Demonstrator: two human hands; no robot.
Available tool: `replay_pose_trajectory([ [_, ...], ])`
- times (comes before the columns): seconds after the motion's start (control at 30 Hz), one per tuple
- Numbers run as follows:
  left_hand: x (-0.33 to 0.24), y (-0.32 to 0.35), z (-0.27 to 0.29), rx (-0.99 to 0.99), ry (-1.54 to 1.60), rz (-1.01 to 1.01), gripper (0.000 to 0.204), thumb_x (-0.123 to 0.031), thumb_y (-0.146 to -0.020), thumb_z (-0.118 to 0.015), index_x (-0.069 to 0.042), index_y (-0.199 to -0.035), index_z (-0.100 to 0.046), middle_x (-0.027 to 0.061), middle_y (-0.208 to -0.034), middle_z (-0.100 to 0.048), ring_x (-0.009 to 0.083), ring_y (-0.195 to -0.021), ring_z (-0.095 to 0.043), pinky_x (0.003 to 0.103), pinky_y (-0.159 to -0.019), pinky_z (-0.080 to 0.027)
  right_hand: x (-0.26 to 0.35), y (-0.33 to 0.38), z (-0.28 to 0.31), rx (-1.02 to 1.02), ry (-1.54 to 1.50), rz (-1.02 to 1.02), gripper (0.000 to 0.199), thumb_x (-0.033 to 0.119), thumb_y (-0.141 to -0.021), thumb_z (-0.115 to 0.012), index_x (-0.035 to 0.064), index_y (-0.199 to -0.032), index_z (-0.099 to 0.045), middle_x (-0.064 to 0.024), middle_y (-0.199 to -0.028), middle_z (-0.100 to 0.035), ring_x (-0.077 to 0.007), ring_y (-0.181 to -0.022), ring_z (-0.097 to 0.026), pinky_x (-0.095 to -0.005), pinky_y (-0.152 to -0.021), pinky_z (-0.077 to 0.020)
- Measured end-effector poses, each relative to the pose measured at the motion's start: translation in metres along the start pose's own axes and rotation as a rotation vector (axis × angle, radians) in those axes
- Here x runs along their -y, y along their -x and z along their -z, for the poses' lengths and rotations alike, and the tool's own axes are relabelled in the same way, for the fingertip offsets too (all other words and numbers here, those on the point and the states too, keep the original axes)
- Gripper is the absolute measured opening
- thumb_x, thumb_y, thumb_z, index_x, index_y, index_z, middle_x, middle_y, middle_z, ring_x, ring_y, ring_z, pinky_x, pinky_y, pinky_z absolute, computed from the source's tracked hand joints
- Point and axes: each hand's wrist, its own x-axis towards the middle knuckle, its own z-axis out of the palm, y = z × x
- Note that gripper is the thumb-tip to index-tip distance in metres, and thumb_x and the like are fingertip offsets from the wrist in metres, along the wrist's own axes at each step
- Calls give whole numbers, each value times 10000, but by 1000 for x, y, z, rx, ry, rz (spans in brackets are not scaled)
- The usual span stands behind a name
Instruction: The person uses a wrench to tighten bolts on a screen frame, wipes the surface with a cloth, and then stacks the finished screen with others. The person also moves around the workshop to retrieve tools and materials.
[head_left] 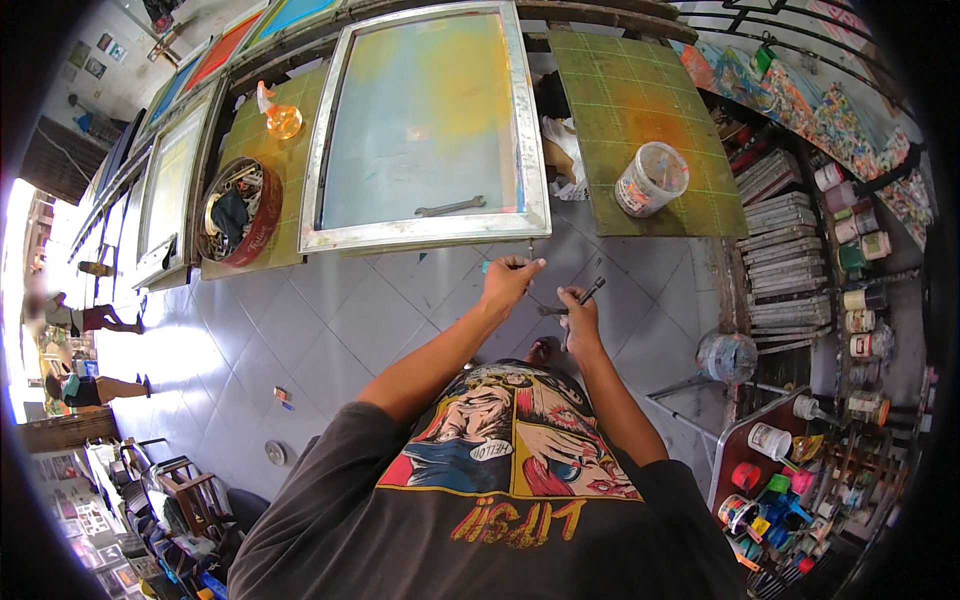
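My left hand (514,281) is just below the near edge of a silver screen-printing frame (425,236). Its fingers are pinched together close to a small bolt-like piece (532,246) under the frame, and whatever they grip is hidden. To its right, my right hand (580,318) is closed around a dark metal wrench (594,291), which sticks out past the thumb. Another metal end (549,311) pokes out on the left of that hand; whether it is a second tool I cannot tell. A combination wrench (450,207) lies on the blue and yellow mesh (420,120), near the frame's front edge.
Left of the frame stand an orange spray bottle (283,121) and a round tin (263,235) of tools. A clear plastic tub (652,180) sits on the green board at right. Paint containers fill the right-hand shelves. Two people (100,390) are at far left.
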Motion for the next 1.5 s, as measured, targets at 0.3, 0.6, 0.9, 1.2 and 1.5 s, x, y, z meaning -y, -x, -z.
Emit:
replay_pose_trajectory([
  [0.3,-8,9,-8,6,220,148,219,-270,-894,-605,-52,-876,-614,9,-728,-618,96,-568,-572,218,-507,-438,-1,-20,25,-27,-53,-116,184,210,-836,-662,100,-879,-521,-5,-781,-498,-78,-472,-363,-219,-416,-292],
  [0.6,-4,7,-12,-141,197,58,192,-224,-892,-612,-47,-861,-544,51,-781,-631,130,-641,-627,248,-514,-475,4,-33,32,60,-82,-185,178,234,-855,-642,137,-857,-493,11,-747,-492,-76,-476,-368,-218,-432,-299],
  [0.9,-6,8,-24,-206,159,26,169,-201,-904,-592,-48,-865,-531,61,-794,-639,155,-693,-656,252,-545,-512,8,-38,42,83,-76,-248,179,233,-852,-646,164,-839,-482,19,-737,-502,-73,-468,-371,-221,-432,-296],
  [1.2,-2,8,-22,-160,367,114,126,-150,-891,-603,-43,-881,-538,75,-845,-644,158,-702,-657,261,-538,-503,5,-40,57,94,-114,-285,160,235,-848,-648,175,-827,-501,27,-742,-506,-76,-471,-376,-235,-446,-294],
  [1.5,-2,10,-26,-181,242,76,165,-204,-919,-559,-40,-908,-546,61,-863,-640,160,-702,-650,261,-560,-502,5,-41,64,96,-121,-288,148,235,-849,-643,151,-816,-526,19,-750,-506,-86,-471,-381,-250,-450,-297],
])
